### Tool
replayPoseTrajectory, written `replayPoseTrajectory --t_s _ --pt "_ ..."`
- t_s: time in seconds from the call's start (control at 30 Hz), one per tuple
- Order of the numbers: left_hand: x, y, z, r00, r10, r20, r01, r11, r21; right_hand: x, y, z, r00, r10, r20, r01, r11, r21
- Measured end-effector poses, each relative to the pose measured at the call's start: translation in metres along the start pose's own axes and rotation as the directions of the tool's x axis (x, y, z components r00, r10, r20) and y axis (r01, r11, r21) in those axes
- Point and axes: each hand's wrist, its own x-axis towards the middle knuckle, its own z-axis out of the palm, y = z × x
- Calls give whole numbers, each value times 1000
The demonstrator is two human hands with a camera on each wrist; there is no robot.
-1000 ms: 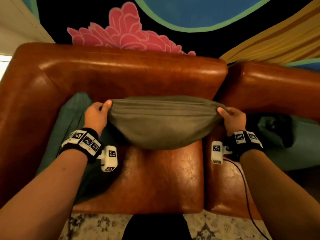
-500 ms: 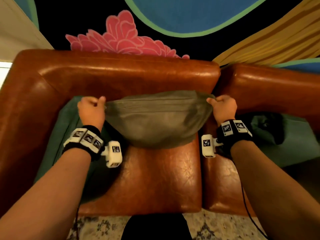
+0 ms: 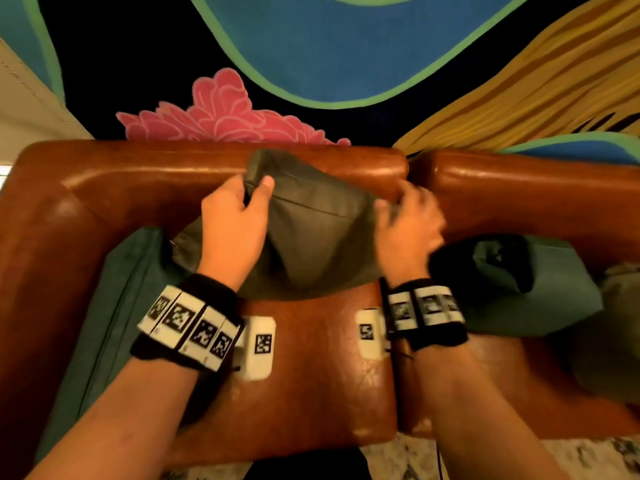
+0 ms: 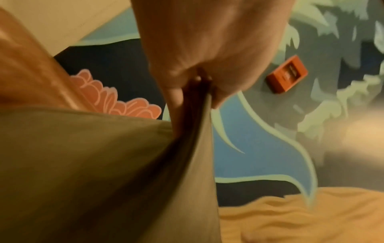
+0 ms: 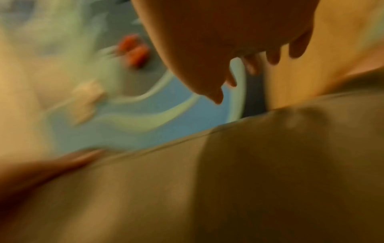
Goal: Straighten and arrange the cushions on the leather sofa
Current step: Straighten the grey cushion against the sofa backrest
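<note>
A painted wall (image 3: 311, 57) of blue, green, yellow and black shapes with a pink flower (image 3: 221, 112) rises behind a brown leather sofa (image 3: 138, 181), and a pale patterned rug (image 3: 519, 459) shows at the sofa's front edge. A grey-olive cushion (image 3: 311, 237) stands tilted on the seat, its top corner leaning against the backrest and reaching the backrest's upper edge. The left hand (image 3: 232, 223) grips that cushion near its top left corner, thumb laid on the front face and fingers curled behind; the left wrist view shows the fabric pinched between thumb and fingers. The right hand (image 3: 405, 226) is blurred at the cushion's right edge, and the right wrist view shows its fingers spread and loose above the fabric, holding nothing. A teal cushion (image 3: 114, 306) lies against the left armrest, partly under the grey-olive one. Another teal cushion (image 3: 540, 289) sits on the neighbouring seat to the right, well apart.
</note>
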Motion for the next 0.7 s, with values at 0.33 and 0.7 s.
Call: replayPoseTrajectory --t_s 0.33,0.7 --pt "-18 44 20 965 199 173 -161 965 -209 44 116 -5 825 472 312 -564 720 403" --pt "19 -87 6 929 -356 101 351 934 61 39 79 19 940 330 -87 -254 848 465"
